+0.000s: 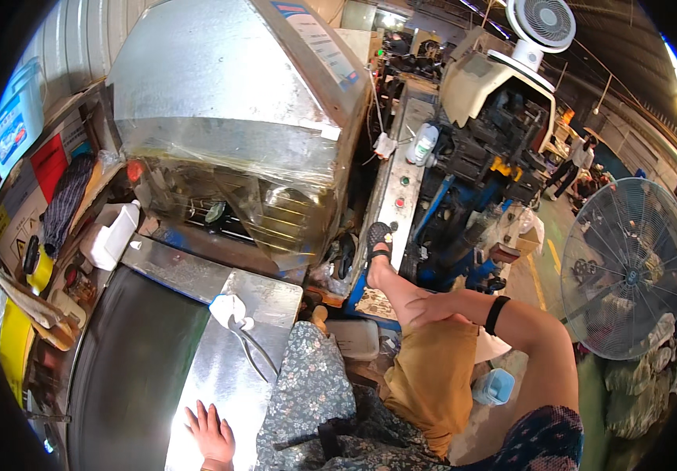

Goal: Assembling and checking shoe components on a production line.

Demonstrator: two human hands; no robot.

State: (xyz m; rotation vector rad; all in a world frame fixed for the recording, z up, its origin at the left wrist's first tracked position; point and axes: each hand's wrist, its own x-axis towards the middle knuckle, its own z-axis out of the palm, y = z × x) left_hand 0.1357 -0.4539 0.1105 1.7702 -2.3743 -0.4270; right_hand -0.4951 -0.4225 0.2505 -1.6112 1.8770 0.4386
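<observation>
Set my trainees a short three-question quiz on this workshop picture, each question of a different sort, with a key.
1. Multiple choice. What does the person's right hand rest on?
A) the big round fan
B) the person's leg
C) the white jug

2. True or false. The fingers of the left hand are spread.

3. Fill the gap. The tool lies on the metal top, to the ____ of the dark surface in the picture.

Key: 1. B. 2. True. 3. Right.
</observation>
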